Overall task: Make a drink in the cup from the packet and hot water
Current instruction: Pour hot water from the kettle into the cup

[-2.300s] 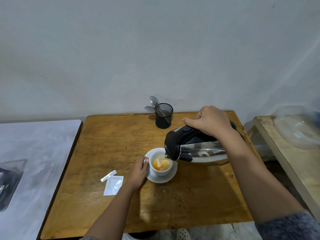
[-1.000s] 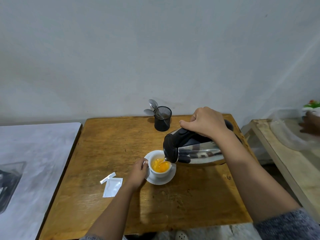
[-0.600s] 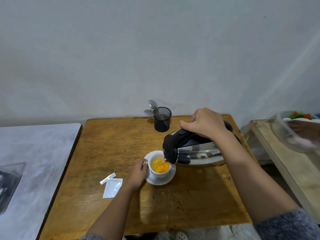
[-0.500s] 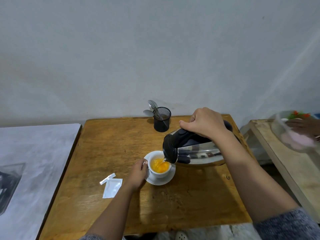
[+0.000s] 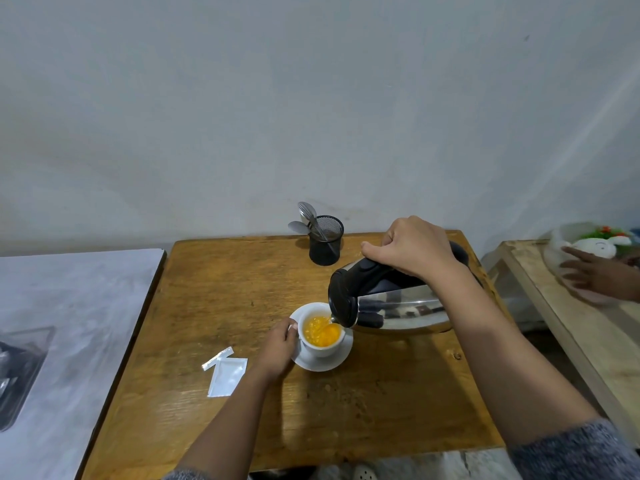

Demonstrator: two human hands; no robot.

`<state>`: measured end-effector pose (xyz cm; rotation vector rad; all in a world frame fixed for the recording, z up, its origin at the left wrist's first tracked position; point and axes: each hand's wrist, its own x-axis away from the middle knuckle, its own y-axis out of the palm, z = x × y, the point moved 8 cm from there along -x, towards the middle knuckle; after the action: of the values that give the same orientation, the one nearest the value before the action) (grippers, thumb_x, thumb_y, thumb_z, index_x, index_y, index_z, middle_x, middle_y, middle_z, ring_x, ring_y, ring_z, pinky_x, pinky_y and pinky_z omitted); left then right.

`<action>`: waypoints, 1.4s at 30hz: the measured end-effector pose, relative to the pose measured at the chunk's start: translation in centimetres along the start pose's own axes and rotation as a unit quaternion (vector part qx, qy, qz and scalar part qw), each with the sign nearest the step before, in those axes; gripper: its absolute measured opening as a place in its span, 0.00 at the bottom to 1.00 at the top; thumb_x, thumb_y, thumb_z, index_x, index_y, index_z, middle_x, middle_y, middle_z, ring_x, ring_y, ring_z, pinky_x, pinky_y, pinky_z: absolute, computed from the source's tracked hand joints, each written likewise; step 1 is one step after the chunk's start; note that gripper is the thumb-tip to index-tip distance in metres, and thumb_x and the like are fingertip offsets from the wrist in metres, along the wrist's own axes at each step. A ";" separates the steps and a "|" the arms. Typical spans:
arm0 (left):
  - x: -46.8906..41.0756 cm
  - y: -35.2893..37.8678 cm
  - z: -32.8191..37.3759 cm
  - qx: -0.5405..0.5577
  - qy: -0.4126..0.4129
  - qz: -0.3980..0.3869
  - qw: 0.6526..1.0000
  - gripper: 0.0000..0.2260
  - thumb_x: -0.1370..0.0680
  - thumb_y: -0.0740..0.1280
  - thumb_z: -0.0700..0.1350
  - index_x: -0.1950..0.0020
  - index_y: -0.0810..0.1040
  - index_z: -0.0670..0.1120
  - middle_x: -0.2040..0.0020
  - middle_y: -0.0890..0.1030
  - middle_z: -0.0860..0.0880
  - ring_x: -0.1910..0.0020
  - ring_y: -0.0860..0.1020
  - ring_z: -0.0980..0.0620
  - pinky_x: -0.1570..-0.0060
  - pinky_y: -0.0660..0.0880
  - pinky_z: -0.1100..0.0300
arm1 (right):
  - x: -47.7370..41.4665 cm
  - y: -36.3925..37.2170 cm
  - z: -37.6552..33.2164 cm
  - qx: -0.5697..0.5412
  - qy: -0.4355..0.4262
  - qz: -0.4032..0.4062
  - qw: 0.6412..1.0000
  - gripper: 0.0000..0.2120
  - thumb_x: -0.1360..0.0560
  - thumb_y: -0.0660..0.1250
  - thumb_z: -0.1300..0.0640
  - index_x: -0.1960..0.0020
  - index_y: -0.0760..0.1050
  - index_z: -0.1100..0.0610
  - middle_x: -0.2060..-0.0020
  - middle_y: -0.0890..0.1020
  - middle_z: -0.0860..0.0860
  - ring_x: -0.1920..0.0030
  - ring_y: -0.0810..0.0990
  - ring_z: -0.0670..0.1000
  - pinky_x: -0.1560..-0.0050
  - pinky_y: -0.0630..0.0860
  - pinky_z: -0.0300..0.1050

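A white cup [image 5: 323,348] stands on a white saucer [image 5: 332,362] in the middle of the wooden table [image 5: 207,289]. Orange liquid fills much of the cup. My left hand [image 5: 278,348] grips the cup's handle on its left side. My right hand [image 5: 412,249] is closed on the black handle of a steel kettle [image 5: 398,308], which is tipped left with its spout over the cup, water running in. The torn white packet [image 5: 227,375] lies flat left of my left hand, its torn-off strip [image 5: 217,358] beside it.
A black mesh holder [image 5: 325,244] with spoons stands at the table's back edge. A grey counter [image 5: 69,323] adjoins the left side. On a pale side table [image 5: 571,323] at right, another person's hand [image 5: 595,275] rests by a clear bowl.
The orange liquid in the cup has risen as the kettle keeps pouring. Both my hands hold their places. At the right, another person's hand has come in beside the clear bowl.
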<state>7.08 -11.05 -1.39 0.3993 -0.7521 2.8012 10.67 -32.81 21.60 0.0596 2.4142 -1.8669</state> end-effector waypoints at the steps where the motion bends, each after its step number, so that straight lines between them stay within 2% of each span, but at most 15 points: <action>1: 0.0 0.0 0.0 -0.001 -0.002 0.000 1.000 0.10 0.19 0.54 0.47 0.45 0.74 0.48 0.45 0.77 0.45 0.48 0.74 0.50 0.50 0.70 0.57 | 0.0 0.0 0.1 -0.001 0.001 0.000 1.000 0.24 0.31 0.62 0.39 0.78 0.66 0.55 0.81 0.66 0.47 0.75 0.68 0.50 0.70 0.65 0.42; 17: 0.2 0.0 -0.1 -0.004 -0.007 0.001 1.000 0.11 0.19 0.54 0.48 0.42 0.73 0.49 0.42 0.77 0.46 0.46 0.74 0.50 0.47 0.72 0.56 | 0.3 0.3 0.5 0.014 0.009 -0.013 1.000 0.24 0.32 0.62 0.39 0.78 0.62 0.54 0.82 0.63 0.47 0.77 0.66 0.50 0.71 0.62 0.42; 27: 0.2 0.0 0.1 -0.006 -0.003 0.002 1.000 0.12 0.19 0.54 0.47 0.42 0.73 0.47 0.43 0.77 0.45 0.47 0.74 0.50 0.50 0.70 0.57 | 0.6 -0.1 -0.3 0.017 0.000 -0.021 1.000 0.26 0.31 0.63 0.39 0.78 0.61 0.54 0.81 0.63 0.47 0.76 0.65 0.49 0.71 0.60 0.41; 42: 0.3 -0.1 0.1 -0.008 -0.011 0.005 1.000 0.13 0.19 0.54 0.47 0.41 0.73 0.45 0.42 0.77 0.44 0.47 0.74 0.50 0.49 0.70 0.57 | 0.7 -0.3 -0.7 0.019 -0.009 -0.001 1.000 0.26 0.30 0.62 0.38 0.78 0.65 0.54 0.82 0.64 0.47 0.77 0.67 0.49 0.72 0.62 0.40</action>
<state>6.85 -11.02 -1.17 0.4246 -0.7834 2.8031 9.88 -32.23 22.04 0.0411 2.3684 -1.9052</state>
